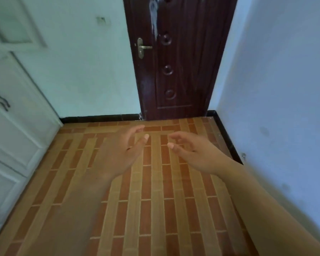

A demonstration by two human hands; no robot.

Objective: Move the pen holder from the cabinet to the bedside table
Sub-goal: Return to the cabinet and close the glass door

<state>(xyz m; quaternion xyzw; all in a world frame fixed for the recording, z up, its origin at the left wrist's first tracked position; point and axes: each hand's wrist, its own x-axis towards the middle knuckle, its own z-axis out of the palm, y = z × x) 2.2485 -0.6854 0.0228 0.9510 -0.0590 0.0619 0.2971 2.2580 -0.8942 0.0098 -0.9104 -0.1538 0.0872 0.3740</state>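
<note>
My left hand [124, 150] and my right hand [190, 150] are stretched out in front of me over the floor, palms facing each other. Both are open with fingers apart and curved, and nothing is in them. A white cabinet [13, 126] with panelled doors and dark handles stands along the left edge of the view, well left of my left hand. No pen holder and no bedside table show in this view.
A dark brown door [175, 58] with a brass handle [143, 47] is straight ahead, shut. Pale walls rise at the back left and on the right [275, 80]. The brick-patterned floor [155, 209] runs between cabinet and right wall, with a black skirting along its edges.
</note>
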